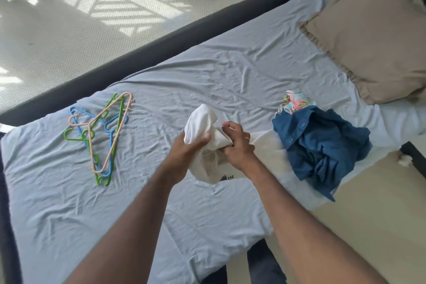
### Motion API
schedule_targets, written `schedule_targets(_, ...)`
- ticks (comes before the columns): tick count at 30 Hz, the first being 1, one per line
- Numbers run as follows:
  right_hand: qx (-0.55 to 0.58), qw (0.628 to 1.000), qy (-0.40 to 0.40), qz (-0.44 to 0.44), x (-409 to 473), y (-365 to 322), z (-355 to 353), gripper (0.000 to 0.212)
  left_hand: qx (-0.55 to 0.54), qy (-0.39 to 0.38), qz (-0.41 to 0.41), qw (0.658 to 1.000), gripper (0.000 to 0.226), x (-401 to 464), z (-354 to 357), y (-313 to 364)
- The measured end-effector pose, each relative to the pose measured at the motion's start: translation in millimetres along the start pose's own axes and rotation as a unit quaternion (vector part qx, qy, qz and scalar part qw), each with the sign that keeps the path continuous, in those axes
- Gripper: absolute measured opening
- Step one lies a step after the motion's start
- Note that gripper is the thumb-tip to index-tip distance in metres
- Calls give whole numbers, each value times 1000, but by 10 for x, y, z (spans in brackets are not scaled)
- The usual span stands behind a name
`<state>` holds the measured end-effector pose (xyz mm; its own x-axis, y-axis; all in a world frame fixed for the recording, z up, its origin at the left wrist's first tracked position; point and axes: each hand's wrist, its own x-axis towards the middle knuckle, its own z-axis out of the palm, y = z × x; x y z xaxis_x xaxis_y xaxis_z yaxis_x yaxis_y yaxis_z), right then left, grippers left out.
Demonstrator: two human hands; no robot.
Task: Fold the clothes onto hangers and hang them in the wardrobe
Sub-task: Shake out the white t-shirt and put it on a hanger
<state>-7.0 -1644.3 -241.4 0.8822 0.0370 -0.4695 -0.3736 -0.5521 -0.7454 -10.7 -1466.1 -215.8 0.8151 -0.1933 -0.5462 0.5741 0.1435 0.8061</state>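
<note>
Here, at centre frame, both hands work a bunched white garment above the bed, which is covered in a rumpled pale-blue sheet. Left hand has its fingers closed around a wad of the cloth from the left side; right hand has its fingers curled shut, pinching a fold of the same cloth from the right. The garment is crumpled, part held up between the hands, part trailing down to the sheet toward lower centre, where a small dark print shows. One end seems to run under the blue button shirt heaped at right of centre; I cannot tell whether that is the same piece. A floral garment lies just beyond the blue one. Hangers, a loose stack of green, blue and peach plastic ones, lie at left of frame, well apart from the hands. A tan pillow sits at upper right. No wardrobe in view. Judgement: the step in hand is opening out the white piece, hanging not yet begun. To do it well, find the collar or shoulder seams first, shift each grip out to a shoulder, and shake the cloth flat over the sheet instead of pulling at the middle. Free any end caught under the blue shirt before lifting, or the heap may drag. Then bring one hanger across.
</note>
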Motion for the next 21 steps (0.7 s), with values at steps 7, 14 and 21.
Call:
schedule_targets(7,183,970,133,-87,-70,-707,-539,7,-25,207,67,976,14,-179,-286,811)
schedule_targets(14,199,948,143,-204,-371,-2029,-1446,22,-14,199,197,960,12,-584,-337,2417)
schedule_targets(21,221,950,82,-202,-842,-3205,-2312,18,-33,196,317,927,15,-1279,-87,3899)
